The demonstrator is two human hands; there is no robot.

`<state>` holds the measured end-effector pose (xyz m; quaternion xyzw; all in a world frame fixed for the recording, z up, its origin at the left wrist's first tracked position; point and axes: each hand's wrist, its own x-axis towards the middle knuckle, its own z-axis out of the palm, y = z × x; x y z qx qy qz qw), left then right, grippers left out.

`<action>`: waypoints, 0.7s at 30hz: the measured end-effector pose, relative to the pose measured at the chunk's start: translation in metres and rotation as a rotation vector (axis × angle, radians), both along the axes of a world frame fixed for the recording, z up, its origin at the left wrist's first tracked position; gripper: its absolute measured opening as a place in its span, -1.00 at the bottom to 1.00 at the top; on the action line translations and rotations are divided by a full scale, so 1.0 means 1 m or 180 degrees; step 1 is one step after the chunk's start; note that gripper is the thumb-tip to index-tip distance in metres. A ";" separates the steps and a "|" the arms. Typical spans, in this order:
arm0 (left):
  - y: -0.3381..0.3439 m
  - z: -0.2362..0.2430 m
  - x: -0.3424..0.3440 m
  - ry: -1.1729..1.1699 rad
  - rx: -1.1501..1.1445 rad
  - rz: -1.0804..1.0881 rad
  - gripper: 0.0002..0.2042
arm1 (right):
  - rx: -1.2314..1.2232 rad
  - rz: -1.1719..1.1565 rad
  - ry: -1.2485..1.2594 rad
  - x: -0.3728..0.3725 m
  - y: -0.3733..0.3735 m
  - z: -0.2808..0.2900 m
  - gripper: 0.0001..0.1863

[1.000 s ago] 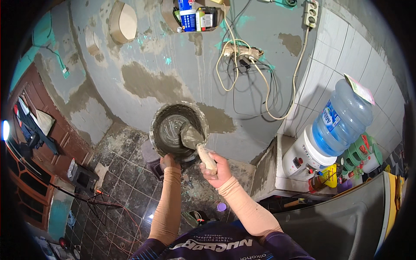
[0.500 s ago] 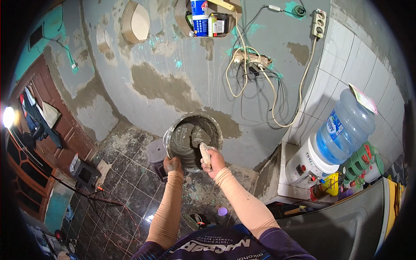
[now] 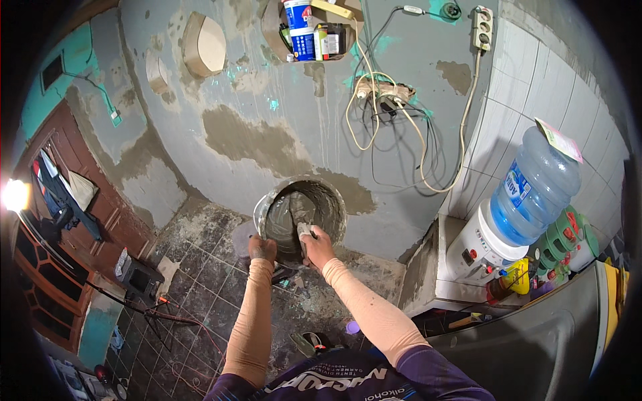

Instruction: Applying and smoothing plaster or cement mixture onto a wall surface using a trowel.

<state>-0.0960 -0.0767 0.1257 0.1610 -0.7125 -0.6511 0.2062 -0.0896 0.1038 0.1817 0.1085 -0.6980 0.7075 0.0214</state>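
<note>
A round bucket (image 3: 338, 194) with a mortar-smeared rim sits against the wall in front of me, with wet grey mortar (image 3: 279, 217) inside. Its near left rim is gripped by my left hand (image 3: 261, 248), fingers closed over the edge. My right hand (image 3: 317, 246) is wrapped round the pale, crusted handle of a trowel (image 3: 301, 212). The trowel's blade is coated in mortar and dips into the bucket, so its outline is partly lost. Behind the bucket's left side a grey stool (image 3: 243, 239) shows in part.
Patched grey wall (image 3: 254, 140) rises just beyond the bucket, with cables and a socket strip (image 3: 386, 90) hanging on it. To the right stands a water dispenser (image 3: 471, 244) on a ledge. Dark floor tiles (image 3: 194, 287) bear debris. A bright lamp (image 3: 15, 195) glows far left.
My right hand has moved slightly left and nearer the bucket's mouth, and the trowel has gone deeper into the mortar. My left hand stays on the rim. The whole view has shifted slightly.
</note>
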 end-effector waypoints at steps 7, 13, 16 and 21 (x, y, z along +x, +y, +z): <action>-0.005 0.015 0.001 -0.0351 -0.2219 0.0347 -0.77 | -0.0401 0.0975 -0.0912 0.009 -0.002 0.012 -0.61; -0.024 0.049 -0.001 -0.0430 -0.2040 0.0679 -0.78 | -0.1544 0.1855 -0.2006 0.017 0.029 0.009 -0.53; -0.031 0.064 -0.001 -0.0637 -0.1978 0.0710 -0.73 | -0.1929 0.2144 -0.2094 0.024 0.059 0.009 -0.54; -0.036 0.092 -0.022 -0.1116 -0.2742 0.0634 -0.78 | -0.1205 0.1832 -0.1892 0.018 0.093 0.019 -0.56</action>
